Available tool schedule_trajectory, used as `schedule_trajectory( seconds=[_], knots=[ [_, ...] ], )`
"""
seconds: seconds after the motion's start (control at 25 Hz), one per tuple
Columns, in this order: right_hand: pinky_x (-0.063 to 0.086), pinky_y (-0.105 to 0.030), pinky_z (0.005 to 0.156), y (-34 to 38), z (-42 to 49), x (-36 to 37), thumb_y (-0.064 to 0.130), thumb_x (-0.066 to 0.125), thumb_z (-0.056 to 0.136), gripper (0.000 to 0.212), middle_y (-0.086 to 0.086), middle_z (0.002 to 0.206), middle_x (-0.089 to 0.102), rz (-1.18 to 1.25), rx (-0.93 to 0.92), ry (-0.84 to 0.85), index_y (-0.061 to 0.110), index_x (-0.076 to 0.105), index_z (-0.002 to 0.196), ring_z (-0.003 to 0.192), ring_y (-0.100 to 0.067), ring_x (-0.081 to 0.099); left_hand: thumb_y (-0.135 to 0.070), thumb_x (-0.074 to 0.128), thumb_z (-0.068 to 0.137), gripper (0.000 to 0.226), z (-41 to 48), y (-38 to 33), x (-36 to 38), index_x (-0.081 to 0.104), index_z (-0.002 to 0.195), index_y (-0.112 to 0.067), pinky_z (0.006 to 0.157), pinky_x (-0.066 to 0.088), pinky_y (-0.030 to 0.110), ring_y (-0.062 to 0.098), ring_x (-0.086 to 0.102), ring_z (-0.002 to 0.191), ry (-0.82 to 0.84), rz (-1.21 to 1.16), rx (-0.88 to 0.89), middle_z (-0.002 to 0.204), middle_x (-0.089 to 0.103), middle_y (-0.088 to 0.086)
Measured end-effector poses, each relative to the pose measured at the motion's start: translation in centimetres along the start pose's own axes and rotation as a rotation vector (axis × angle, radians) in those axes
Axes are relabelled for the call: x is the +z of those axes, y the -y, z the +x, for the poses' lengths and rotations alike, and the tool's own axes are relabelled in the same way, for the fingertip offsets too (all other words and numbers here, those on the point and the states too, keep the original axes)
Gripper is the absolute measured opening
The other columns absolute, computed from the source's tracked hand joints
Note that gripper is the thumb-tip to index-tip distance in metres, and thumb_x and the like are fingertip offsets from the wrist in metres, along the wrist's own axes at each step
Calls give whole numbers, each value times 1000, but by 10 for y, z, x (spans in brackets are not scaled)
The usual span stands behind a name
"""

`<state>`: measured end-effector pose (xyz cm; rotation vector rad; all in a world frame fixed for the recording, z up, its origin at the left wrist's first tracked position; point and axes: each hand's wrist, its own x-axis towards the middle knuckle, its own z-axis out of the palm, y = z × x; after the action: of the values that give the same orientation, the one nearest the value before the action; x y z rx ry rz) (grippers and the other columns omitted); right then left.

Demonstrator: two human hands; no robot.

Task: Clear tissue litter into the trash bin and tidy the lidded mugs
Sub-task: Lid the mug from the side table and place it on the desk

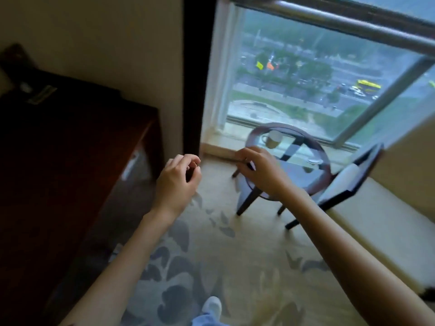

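A beige mug [271, 140] without its lid stands at the far side of a small round glass table [326, 177] by the window. A pale lid [314, 161] lies flat on the glass to the mug's right. My left hand [179, 178] hovers over the carpet left of the table, fingers loosely curled, nothing in it. My right hand [260, 171] hangs over the table's near left rim with its fingers curled down, and I see nothing in it. No tissue shows in this blurred view.
A dark wooden desk [58, 142] fills the left, with a pale blurred object [133, 164] beneath its far end. A chair with a light cushion [348, 177] stands right of the table. A large window [294, 74] is behind, and a patterned carpet [223, 255] lies underfoot.
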<state>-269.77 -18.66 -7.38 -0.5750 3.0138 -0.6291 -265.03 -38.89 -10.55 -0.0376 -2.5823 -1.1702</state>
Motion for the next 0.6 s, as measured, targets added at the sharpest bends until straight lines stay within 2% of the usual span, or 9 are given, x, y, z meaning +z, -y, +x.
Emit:
schedule_trajectory(
  seconds=[0.2, 0.28, 0.36, 0.6],
  knots=[
    [50, -41, 85, -131, -19, -32, 27, 55, 89, 26, -4, 116, 59, -12, 237, -18, 20, 58, 114, 104, -21, 56, -16, 55, 84, 15, 39, -50, 122, 60, 98, -14, 79, 47, 37, 24, 55, 91, 200, 0, 30, 92, 63, 5],
    [50, -35, 83, -171, -18, -36, 28, 54, 89, 26, -2, 114, 59, -3, 302, -29, 20, 58, 114, 103, -18, 55, -16, 54, 84, 14, 60, -58, 162, 60, 98, -16, 79, 47, 38, 23, 54, 93, 267, 0, 29, 93, 62, 3],
    [47, -31, 81, -212, -10, -38, 27, 54, 89, 25, -2, 111, 60, 28, 366, -62, 20, 58, 112, 101, -16, 56, -18, 54, 84, 15, 88, -62, 206, 59, 98, -18, 78, 46, 38, 22, 53, 94, 332, 12, 42, 94, 62, 2],
    [48, -34, 80, -343, 53, -22, 26, 53, 89, 24, -4, 109, 61, 55, 508, -29, 18, 59, 111, 96, -19, 57, -25, 53, 85, 23, 200, -53, 342, 54, 107, -19, 73, 40, 32, 20, 51, 96, 486, 62, 60, 97, 59, 2]
  ],
)
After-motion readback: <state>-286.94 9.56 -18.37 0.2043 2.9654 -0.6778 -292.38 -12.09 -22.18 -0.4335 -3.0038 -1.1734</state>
